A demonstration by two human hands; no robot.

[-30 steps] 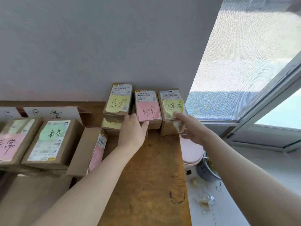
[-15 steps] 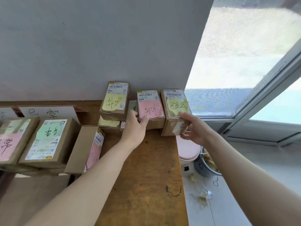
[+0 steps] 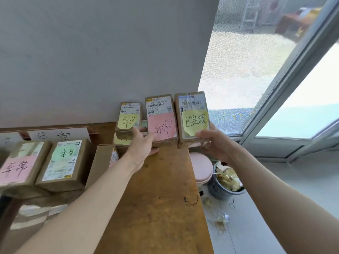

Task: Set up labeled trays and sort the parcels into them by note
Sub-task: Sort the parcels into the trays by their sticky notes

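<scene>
My left grip is clamped on the lower left corner of the parcel with the pink note, thumb on its face and the other fingers hidden behind it, at the far end of the tabletop. My right grip grasps the parcel with the round yellow note from below and from the right, at the tabletop's far right corner. Both parcels are tipped up with their labels facing me and sit just beside each other; I cannot tell whether either is clear of the tabletop. Further left along the tabletop's far end, a smaller parcel with a yellow note leans at the grey wall on top of another parcel. Towards the tabletop's left side one parcel stands on edge, then come a green-note parcel and a second pink-note parcel, with a white handwritten card behind them. Off the tabletop's right edge, down on the floor, are a pink round stool and a dark bin with scraps in it
</scene>
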